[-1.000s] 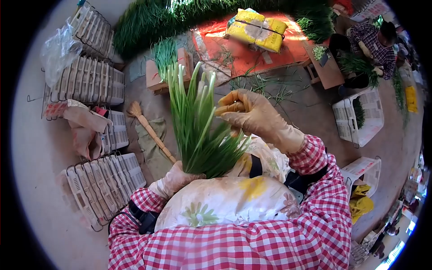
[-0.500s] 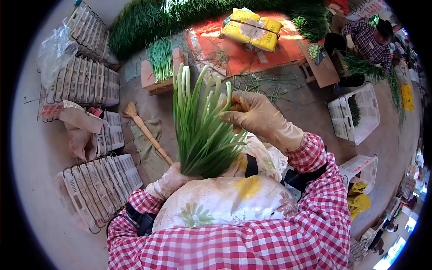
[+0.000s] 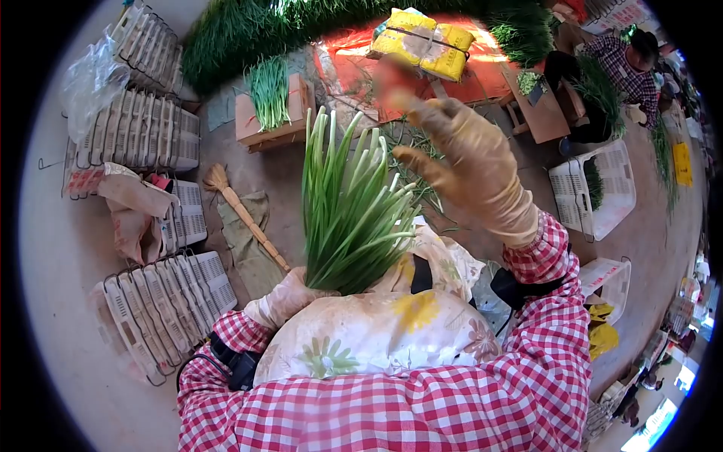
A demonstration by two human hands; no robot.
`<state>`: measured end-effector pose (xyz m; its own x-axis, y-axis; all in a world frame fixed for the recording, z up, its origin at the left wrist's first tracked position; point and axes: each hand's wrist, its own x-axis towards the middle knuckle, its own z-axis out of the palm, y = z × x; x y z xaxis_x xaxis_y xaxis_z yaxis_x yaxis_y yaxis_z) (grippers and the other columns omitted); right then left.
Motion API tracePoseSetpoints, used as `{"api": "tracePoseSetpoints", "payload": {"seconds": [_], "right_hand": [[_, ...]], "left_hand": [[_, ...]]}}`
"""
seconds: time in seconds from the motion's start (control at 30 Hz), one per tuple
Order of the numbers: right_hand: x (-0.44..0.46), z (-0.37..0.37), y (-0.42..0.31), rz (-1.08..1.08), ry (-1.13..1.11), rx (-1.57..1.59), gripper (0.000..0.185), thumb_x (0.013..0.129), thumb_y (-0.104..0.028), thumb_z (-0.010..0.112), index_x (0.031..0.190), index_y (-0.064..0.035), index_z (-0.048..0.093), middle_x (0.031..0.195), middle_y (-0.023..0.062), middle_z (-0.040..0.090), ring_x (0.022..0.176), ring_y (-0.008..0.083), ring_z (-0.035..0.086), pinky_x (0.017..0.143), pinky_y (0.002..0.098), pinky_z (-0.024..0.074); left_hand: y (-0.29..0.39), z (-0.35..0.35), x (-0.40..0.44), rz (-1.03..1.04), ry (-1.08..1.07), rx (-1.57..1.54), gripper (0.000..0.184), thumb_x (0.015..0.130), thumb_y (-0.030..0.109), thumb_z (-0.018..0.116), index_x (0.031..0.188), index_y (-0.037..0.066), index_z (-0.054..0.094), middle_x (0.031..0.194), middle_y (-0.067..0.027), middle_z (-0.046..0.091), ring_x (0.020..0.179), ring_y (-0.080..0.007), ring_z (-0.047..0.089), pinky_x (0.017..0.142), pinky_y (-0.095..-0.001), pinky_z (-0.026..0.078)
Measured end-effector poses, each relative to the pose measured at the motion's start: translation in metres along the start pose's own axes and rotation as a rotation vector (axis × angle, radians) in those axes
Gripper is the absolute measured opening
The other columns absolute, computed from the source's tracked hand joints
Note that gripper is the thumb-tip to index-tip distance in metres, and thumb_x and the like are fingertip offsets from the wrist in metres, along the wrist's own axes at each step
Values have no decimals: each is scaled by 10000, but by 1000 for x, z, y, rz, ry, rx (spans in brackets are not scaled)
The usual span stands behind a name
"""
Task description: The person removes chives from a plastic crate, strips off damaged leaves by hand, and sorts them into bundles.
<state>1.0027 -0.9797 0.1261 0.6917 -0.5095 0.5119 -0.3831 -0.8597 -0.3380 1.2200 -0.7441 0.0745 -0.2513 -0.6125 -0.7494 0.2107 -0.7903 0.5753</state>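
In my gloved left hand (image 3: 292, 301), closed round its lower end, is a bunch of green onions (image 3: 343, 226). The pale stalk ends point up and away from me, fanning out to the right. My gloved right hand (image 3: 471, 162) is raised to the right of the bunch and apart from it. Its fingers are spread, the tips smeared by motion, and a reddish blur beyond them cannot be made out. The bunch stands over my lap, covered by a stained floral apron (image 3: 361, 331).
Another bunch of green onions (image 3: 269, 94) lies on a wooden stool (image 3: 297, 105). White crates (image 3: 169, 316) stack at left, near a broom (image 3: 245, 215). A yellow package (image 3: 429, 45) sits on a red sheet (image 3: 482, 90). A person (image 3: 621, 68) works at right, behind a white crate (image 3: 595, 188).
My right hand has left the stalks, moving up and right while its fingers opened. My left hand still holds the bunch, shifted slightly right. The person at right has moved an arm.
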Motion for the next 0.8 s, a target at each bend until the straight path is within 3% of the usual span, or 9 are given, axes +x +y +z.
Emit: {"api": "tracePoseSetpoints", "payload": {"seconds": [0.03, 0.07, 0.13, 0.17, 0.3, 0.53, 0.6, 0.67, 0.8], "right_hand": [[8, -6, -13, -94, -134, 37, 597, 757, -325, 687, 1275, -124, 471, 793, 113, 561, 688, 260, 546, 650, 382, 471], [4, 4, -16, -217, -120, 27, 478, 757, -333, 675, 1152, -109, 524, 741, 87, 543, 660, 237, 544, 627, 365, 456], [-2, 24, -22, -254, -399, -239, 369, 743, -339, 666, 1005, -106, 550, 726, 67, 548, 671, 236, 564, 604, 355, 444], [-8, 29, -21, -332, -354, -293, 322, 719, -342, 665, 910, -110, 548, 713, 48, 549, 667, 235, 573, 586, 352, 436], [-11, 26, -17, -245, -387, -43, 273, 723, -281, 665, 899, -100, 561, 706, 61, 552, 677, 246, 583, 586, 368, 447], [-19, 31, -14, -420, -343, -186, 199, 734, -190, 569, 897, -75, 582, 693, 45, 556, 675, 211, 585, 584, 339, 449], [-15, 16, -11, -361, -421, -293, 246, 728, -179, 550, 945, -62, 563, 711, 44, 554, 677, 209, 572, 582, 340, 443], [-14, 1, 12, -235, -285, -413, 270, 758, -158, 590, 1013, -79, 554, 706, 62, 558, 637, 232, 563, 561, 351, 437], [-33, -27, 75, 58, -28, -439, 143, 811, -130, 630, 950, -100, 612, 694, 96, 583, 603, 283, 563, 533, 375, 439]], "left_hand": [[5, 2, -2, -6, -3, 9, 402, 761, 43, 717, 1138, -10, 589, 1100, -78, 624, 974, -144, 575, 863, -280, 462], [8, 4, -2, -12, -7, 21, 410, 759, 43, 719, 1142, -11, 585, 1100, -79, 623, 974, -146, 574, 866, -282, 462], [5, 4, -1, -6, -12, 14, 426, 757, 47, 723, 1154, -10, 577, 1111, -78, 618, 984, -147, 571, 870, -285, 461], [4, 4, -1, -2, -13, 9, 435, 757, 48, 724, 1160, -9, 572, 1116, -77, 615, 988, -148, 569, 873, -286, 461], [1, 3, -2, 43, -50, -24, 452, 754, 59, 730, 1170, -7, 565, 1143, -77, 602, 1011, -143, 559, 886, -286, 456], [8, 5, 0, 38, -82, 47, 458, 757, 74, 732, 1175, -5, 561, 1149, -74, 601, 1021, -136, 553, 895, -286, 448], [5, 3, 0, 50, -76, 72, 456, 758, 77, 731, 1174, -5, 562, 1147, -73, 603, 1021, -135, 552, 895, -285, 446], [2, 1, -1, 78, -60, 84, 455, 758, 79, 731, 1173, -4, 564, 1144, -73, 605, 1021, -135, 552, 893, -284, 445], [3, -1, -4, 104, -41, 87, 460, 748, 60, 729, 1172, -7, 563, 1135, -75, 609, 1011, -140, 556, 892, -288, 445]]}}
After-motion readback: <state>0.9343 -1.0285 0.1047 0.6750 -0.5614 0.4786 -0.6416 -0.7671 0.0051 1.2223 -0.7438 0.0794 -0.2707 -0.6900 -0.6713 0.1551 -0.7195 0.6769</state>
